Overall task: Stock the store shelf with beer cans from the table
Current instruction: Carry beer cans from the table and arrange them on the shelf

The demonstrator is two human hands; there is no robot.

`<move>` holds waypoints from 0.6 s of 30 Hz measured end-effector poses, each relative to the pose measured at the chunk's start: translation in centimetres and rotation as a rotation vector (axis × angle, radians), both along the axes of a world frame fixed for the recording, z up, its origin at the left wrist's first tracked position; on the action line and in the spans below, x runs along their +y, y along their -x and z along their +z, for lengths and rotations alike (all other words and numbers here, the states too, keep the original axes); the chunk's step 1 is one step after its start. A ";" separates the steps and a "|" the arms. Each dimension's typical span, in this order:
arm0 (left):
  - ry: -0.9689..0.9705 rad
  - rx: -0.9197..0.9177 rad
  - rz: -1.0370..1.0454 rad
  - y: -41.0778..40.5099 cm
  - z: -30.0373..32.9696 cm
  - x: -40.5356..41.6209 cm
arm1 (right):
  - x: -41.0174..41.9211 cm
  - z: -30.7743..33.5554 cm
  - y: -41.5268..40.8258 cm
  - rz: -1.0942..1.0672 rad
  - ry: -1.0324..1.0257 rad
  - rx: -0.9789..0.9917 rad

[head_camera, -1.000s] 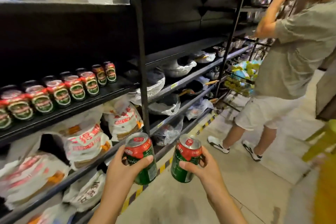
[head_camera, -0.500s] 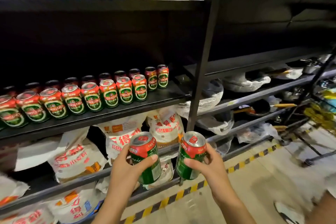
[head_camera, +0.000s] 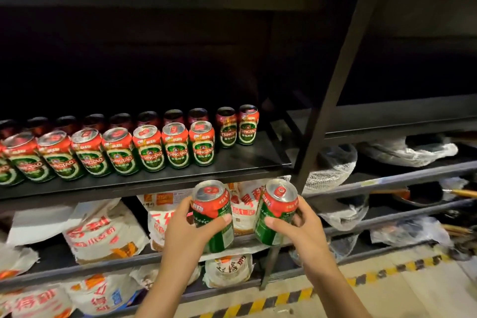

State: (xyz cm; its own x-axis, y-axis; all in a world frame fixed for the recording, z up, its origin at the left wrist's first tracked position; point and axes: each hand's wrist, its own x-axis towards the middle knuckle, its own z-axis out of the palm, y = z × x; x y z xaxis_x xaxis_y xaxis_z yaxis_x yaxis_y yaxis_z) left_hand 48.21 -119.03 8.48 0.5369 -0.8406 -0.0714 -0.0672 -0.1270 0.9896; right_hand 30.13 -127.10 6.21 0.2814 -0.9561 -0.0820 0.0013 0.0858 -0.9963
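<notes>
Head view showed the left hand [head_camera: 188, 232] gripping one beer can [head_camera: 213, 212] and the right hand [head_camera: 302, 230] gripping a second can [head_camera: 275, 210], fingers curled round each. Both cans hung just below the shelf [head_camera: 245, 160], where rows of stocked cans [head_camera: 152, 147] stood.

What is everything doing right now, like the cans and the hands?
Left hand: grips left can.
Left can: held below the shelf, tilted a little, unopened.
Right hand: grips right can.
Right can: held below the shelf, tilted, unopened.
Shelf cans: upright in two rows.
Shelf: bare at its right front.
Bags: lying on lower shelves.
</notes>
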 end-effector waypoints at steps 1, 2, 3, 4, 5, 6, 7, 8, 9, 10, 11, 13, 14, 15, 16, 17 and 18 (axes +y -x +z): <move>0.003 0.005 0.003 -0.2 0.0 -1.0 | -1.1 -0.1 -0.5 0.003 0.000 0.003; 0.003 0.009 0.007 -0.5 -0.1 -2.1 | -2.2 -0.1 -1.1 0.004 0.000 0.003; 0.004 0.009 0.007 -0.9 -0.2 -3.2 | -3.2 -0.2 -1.7 0.001 0.000 0.001; 0.006 0.007 0.008 -1.4 -0.3 -4.3 | -4.3 -0.2 -2.3 -0.002 0.003 -0.002; 0.011 0.008 0.007 -1.9 -0.3 -5.4 | -5.3 -0.2 -2.8 -0.004 0.007 -0.006; 0.013 0.010 0.008 -2.5 -0.3 -6.5 | -6.2 -0.1 -3.3 -0.006 0.009 -0.008; 0.019 0.015 0.001 -2.9 -0.3 -7.5 | -7.0 0.0 -3.7 -0.009 0.009 -0.006; 0.023 0.019 -0.009 -3.3 -0.3 -8.5 | -7.8 0.0 -4.0 -0.012 0.009 -0.001; 0.030 0.018 -0.024 -3.7 -0.3 -9.5 | -8.5 0.0 -4.3 -0.017 0.011 0.004; 0.038 0.016 -0.038 -3.9 -0.1 -10.5 | -9.3 0.1 -4.6 -0.023 0.017 0.006; 0.043 0.007 -0.049 -4.0 0.0 -11.5 | -10.1 0.1 -4.8 -0.033 0.022 0.006; 0.055 -0.025 -0.063 -4.2 -0.4 -13.3 | -11.7 -0.1 -5.1 -0.051 0.035 0.004; 0.056 -0.035 -0.066 -4.1 -0.8 -13.9 | -12.2 -0.3 -5.3 -0.055 0.035 0.013; 0.055 -0.042 -0.067 -4.0 -1.1 -14.5 | -12.6 -0.4 -5.4 -0.057 0.035 0.019; 0.057 -0.050 -0.067 -4.0 -1.3 -15.0 | -13.1 -0.6 -5.6 -0.060 0.038 0.018; 0.059 -0.061 -0.070 -3.9 -1.3 -15.5 | -13.7 -0.7 -5.7 -0.060 0.041 0.013; 0.059 -0.070 -0.070 -3.8 -1.4 -15.9 | -14.2 -0.7 -5.8 -0.056 0.043 0.010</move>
State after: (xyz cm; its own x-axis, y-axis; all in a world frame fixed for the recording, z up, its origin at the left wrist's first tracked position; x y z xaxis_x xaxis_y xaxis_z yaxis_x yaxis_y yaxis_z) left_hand 52.03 -134.96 7.05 0.4791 -0.8776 0.0151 -0.1426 -0.0609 0.9879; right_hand 35.96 -141.30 5.54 0.2273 -0.9729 -0.0428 -0.0052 0.0428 -0.9991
